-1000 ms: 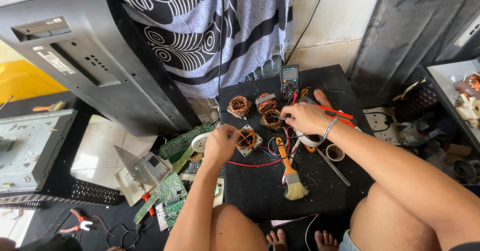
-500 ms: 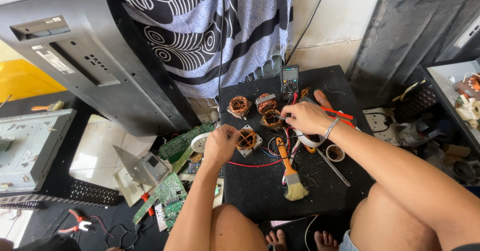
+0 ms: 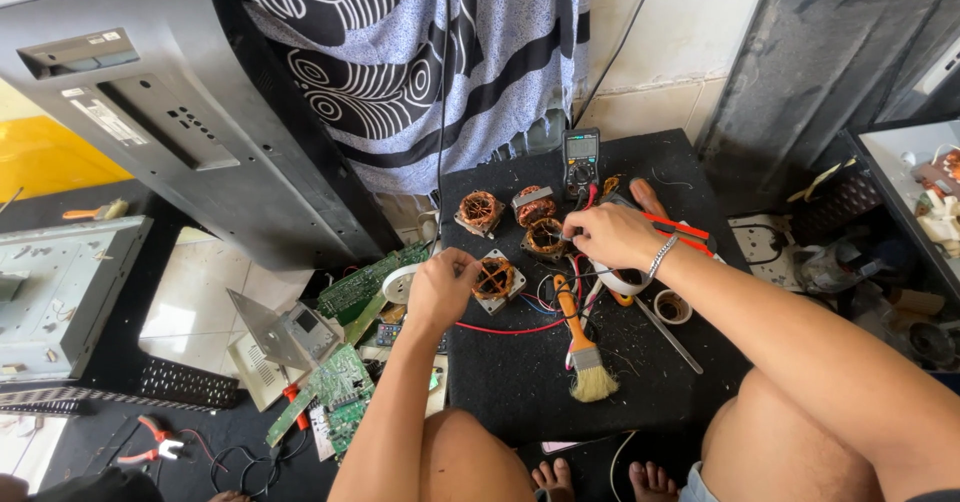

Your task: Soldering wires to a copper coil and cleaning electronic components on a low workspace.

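Coil [image 3: 493, 278], a copper winding on a small square base, sits left of centre on the black mat [image 3: 520, 382], and the left hand [image 3: 441, 288] rests against its left side with the fingers curled together at the edge of the base. Whether they actually pinch it cannot be told from this angle. The right hand [image 3: 612, 234] is just right of centre, above the coil, its fingers bunched together on something thin near a second coil [image 3: 546, 237]; what they hold is too small to make out. A bracelet [image 3: 659, 255] circles that wrist.

Two more coils lie higher up on the mat, one [image 3: 479, 210] toward the left edge and one [image 3: 536, 205] beside it. A multimeter [image 3: 580, 152] stands at the mat's top edge, in the upper middle of the frame, with red and black leads trailing down under the right hand. A brush [image 3: 578, 342] with an orange handle lies below the hands, bristles toward the bottom. A roll of tape [image 3: 672, 307] sits to the right of it, near a thin metal rod [image 3: 667, 335].

Green circuit boards [image 3: 345, 382] are scattered at lower left beside the mat, and red-handled pliers [image 3: 150, 450] lie in the bottom left corner. A large grey panel [image 3: 170, 112] leans across the upper left.
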